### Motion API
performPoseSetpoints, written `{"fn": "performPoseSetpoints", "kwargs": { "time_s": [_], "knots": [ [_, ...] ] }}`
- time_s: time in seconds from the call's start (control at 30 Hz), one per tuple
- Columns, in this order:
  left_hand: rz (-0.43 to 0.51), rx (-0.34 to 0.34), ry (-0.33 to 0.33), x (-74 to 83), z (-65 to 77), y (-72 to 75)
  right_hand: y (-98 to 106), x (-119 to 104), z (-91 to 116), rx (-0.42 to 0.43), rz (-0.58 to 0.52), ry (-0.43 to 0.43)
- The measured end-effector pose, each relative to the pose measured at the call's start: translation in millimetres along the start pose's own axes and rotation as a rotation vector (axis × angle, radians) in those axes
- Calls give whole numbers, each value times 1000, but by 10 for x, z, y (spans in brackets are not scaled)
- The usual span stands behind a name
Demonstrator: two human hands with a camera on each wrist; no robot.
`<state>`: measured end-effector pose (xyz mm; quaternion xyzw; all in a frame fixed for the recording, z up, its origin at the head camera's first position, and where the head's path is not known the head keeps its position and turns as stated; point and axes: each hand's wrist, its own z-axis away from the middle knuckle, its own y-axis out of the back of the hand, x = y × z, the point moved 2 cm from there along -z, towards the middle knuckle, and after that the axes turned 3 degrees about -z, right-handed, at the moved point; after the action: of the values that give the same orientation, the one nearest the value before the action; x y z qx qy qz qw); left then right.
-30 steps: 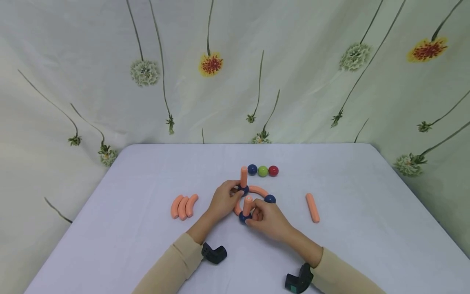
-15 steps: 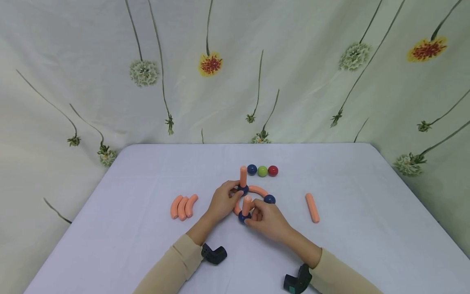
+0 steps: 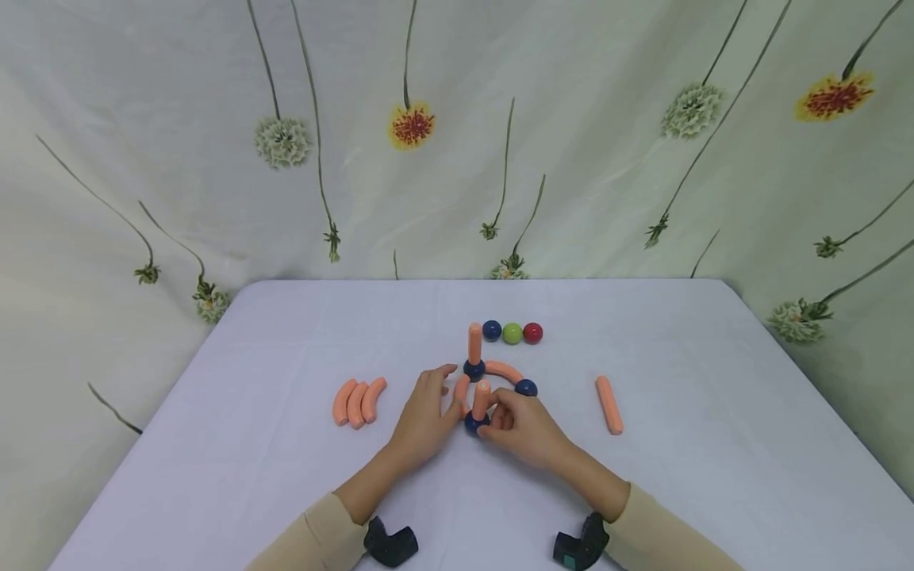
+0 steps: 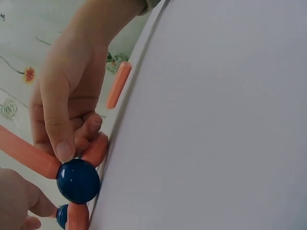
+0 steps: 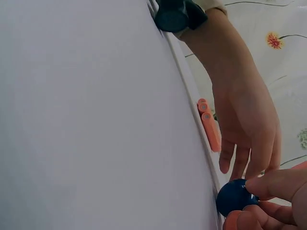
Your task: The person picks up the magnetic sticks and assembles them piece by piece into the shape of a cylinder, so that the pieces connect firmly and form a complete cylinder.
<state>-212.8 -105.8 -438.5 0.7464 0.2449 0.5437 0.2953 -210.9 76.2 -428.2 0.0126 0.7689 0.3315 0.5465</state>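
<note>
My right hand (image 3: 527, 428) pinches the near blue ball (image 3: 476, 423), from which an orange rod (image 3: 481, 399) stands upright. In the right wrist view, its fingertips lie against that ball (image 5: 235, 197). My left hand (image 3: 423, 416) is off the far blue ball (image 3: 474, 369), fingers loosely extended beside a curved orange rod (image 3: 462, 392) on the ring's left side. Another upright orange rod (image 3: 474, 343) rises from the far ball. A curved rod (image 3: 504, 370) joins that ball to a third blue ball (image 3: 526, 387). In the left wrist view, another curved rod (image 4: 96, 151) by my right fingers meets the near ball.
Loose blue (image 3: 492, 331), green (image 3: 512, 333) and red (image 3: 532, 333) balls sit in a row behind the ring. Three curved rods (image 3: 355, 404) lie to the left, and one straight rod (image 3: 609, 404) to the right. A flowered cloth (image 3: 585, 198) hangs behind the table.
My left hand has let go of the far blue ball and drawn back toward me, its fingers loosening. My right hand keeps its hold on the near ball.
</note>
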Motion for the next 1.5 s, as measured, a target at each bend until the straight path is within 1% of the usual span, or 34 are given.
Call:
{"fn": "performPoseSetpoints", "kwargs": {
  "time_s": [0.07,0.17,0.27,0.37,0.47,0.6,0.77,0.87,1.07,1.2,1.3,1.5],
  "knots": [
    [19,9,-47,6,83,7,20,-7,5,-24,-9,-3],
    [86,-9,-142,18,160,-4,67,-18,7,-61,-31,-8],
    [125,-45,-226,17,187,-36,115,-14,8,-90,-34,-16],
    [111,-63,-269,9,191,-65,160,-6,18,-111,-23,-28],
    [73,-72,-263,1,183,-81,197,14,34,-121,-16,-35],
    [31,-71,-245,7,162,-102,262,61,73,-109,-2,-41],
    [-7,-49,-232,26,147,-108,365,120,146,-74,13,-69],
    [-20,-49,-227,34,142,-102,431,145,193,-43,24,-95],
    [-16,-56,-222,29,125,-85,563,176,257,22,56,-105],
    [-6,-64,-227,25,122,-72,642,187,296,54,49,-121],
    [7,-70,-224,19,122,-63,704,205,327,80,44,-138],
    [25,-73,-228,10,120,-38,811,278,371,130,89,-197]
  ]
}}
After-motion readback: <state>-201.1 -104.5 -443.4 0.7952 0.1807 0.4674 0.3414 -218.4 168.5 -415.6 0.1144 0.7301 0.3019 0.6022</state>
